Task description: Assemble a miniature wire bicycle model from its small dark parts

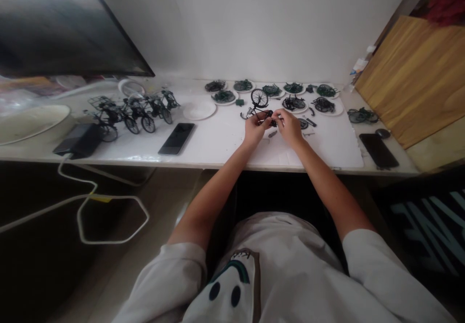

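Note:
A small black model bicycle (259, 99), one spoked wheel pointing up and away from me, is in my left hand (255, 128), whose fingers are closed round its frame. My right hand (289, 126) meets it from the right, thumb and fingertips pinched at the dark parts of the model. Whether a tiny piece sits in that pinch is too small to tell. Just right of my right hand lies a loose wheel (302, 124), with small black parts (309, 121) around it. A small grey piece (272, 134) rests on the white sheet below my hands.
Several plates of dark bicycle parts (224, 97) line the back. Finished-looking model bicycles (140, 112) stand at left beside a white plate (199, 110) and a phone (177, 139). Another phone (379, 150) lies at right. A black power adapter (79, 140) and a monitor (72, 27) are far left.

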{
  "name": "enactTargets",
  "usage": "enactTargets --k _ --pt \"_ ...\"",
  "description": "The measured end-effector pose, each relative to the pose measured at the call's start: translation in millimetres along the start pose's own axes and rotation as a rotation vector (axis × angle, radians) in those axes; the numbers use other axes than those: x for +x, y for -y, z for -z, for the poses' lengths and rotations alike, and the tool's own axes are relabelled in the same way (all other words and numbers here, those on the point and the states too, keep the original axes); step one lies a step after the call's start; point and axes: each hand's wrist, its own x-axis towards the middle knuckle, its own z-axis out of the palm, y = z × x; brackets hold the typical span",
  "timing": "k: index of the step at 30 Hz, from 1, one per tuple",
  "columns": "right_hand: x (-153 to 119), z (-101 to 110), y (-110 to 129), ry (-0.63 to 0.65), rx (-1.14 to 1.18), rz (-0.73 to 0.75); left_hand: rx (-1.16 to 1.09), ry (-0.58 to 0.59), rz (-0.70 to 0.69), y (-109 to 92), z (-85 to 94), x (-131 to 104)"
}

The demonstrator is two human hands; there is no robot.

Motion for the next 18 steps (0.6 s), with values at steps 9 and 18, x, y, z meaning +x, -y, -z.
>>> enactTargets --k 9,18 --pt "-1.4 6.5 10.9 0.033 -0.079 0.040 -0.011 0.004 -0.013 -0.1 1.6 -0.2" --pt "-2.3 0.4 3.6 0.030 0.139 -0.050 0.015 0.016 -0.045 -1.1 1.1 -1.2"
